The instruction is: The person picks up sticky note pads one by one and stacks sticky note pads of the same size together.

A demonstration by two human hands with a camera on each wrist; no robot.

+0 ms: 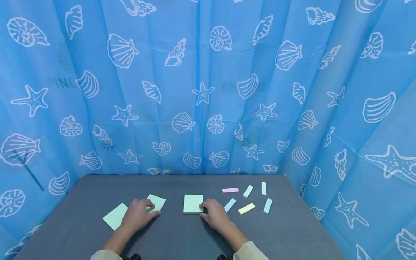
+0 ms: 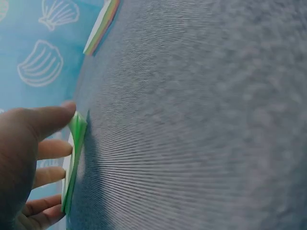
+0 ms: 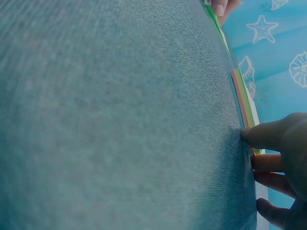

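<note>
My left hand [image 1: 139,214] grips a thin pad of green sticky notes [image 1: 157,202], thumb at its near corner and fingers over its face. In the left wrist view, the green sheets [image 2: 76,125] fan apart a little beside the thumb. A thicker square sticky note pad [image 1: 193,204] lies flat at the middle, pale green on top. Coloured layers show along its edge [image 3: 243,98] in the right wrist view. My right hand [image 1: 215,213] holds that pad at its right edge, fingers curled and thumb low by the near corner. Another pale green pad [image 1: 114,215] lies left, partly behind my left hand.
Several narrow sticky strips lie spread at the right: a pink one [image 1: 230,190], a yellow one [image 1: 246,208], blue ones [image 1: 268,206] and pale green ones [image 1: 248,191]. The grey table [image 1: 175,238] ends at a blue shell-print curtain [image 1: 201,144] behind.
</note>
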